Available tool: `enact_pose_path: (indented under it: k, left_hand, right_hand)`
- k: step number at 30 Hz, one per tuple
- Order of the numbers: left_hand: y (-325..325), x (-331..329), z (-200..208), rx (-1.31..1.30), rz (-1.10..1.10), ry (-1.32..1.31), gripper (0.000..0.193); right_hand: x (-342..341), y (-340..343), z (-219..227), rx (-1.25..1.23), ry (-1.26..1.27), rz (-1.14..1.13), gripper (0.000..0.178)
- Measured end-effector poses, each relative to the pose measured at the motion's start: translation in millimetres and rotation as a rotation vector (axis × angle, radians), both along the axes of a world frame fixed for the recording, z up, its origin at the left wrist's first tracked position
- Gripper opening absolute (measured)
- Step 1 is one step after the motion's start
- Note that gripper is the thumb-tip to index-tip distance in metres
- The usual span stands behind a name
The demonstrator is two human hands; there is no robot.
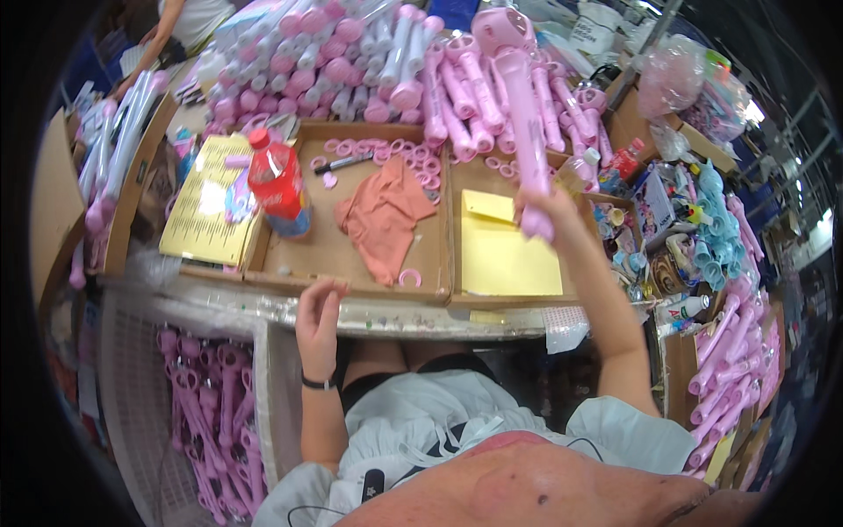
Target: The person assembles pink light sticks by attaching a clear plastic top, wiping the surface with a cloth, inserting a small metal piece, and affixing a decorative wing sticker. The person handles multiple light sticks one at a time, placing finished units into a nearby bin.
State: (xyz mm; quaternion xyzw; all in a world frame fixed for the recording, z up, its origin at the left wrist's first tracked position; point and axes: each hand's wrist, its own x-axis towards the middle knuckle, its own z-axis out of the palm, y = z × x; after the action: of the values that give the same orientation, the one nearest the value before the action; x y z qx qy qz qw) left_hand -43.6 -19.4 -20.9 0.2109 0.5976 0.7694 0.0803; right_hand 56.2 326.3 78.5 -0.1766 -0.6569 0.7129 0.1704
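Bench (395, 325) crowded: cardboard tray (303, 262) in front, heaped pink-and-white tubes (325, 54) behind. Right hand (550, 211) above yellow paper (509, 268), fingers clamped round the lower end of a pink wand-like toy (526, 114), held up, hiding part of the pile behind. Co-worker's arm (161, 37) cut off, upper left. Left hand (318, 321) by the bench's front edge, fingers loosely apart; wide gap between hands.

I watch through left fisheye of head-worn pair, upright, unmirrored. Looks down and forward from above wearer's chest (527, 496), which sits closest to lens at bottom edge. Left hand (318, 323) and right hand (551, 206) both inside coverage; cardboard tray (307, 261) at middle range, worktable edge (395, 327) bowed, corners dark.
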Motion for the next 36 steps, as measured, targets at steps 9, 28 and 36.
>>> enact_pose_path:
  k: [9,28,36]
  left_hand:
    - [4.8,11.3,-28.5,-0.093,0.013,-0.201,0.015]
    - [24.7,16.7,-43.1,-0.545,0.105,0.05,0.005]
    - [18.9,23.4,-30.2,-0.632,0.029,0.19,0.01]
  right_hand:
    - [-54.5,248.5,61.3,0.265,-0.363,-0.417,0.03]
    - [-105.4,348.7,-65.8,1.365,-0.47,-0.532,0.056]
    - [-85.9,319.4,-46.8,1.732,-0.442,-0.342,0.021]
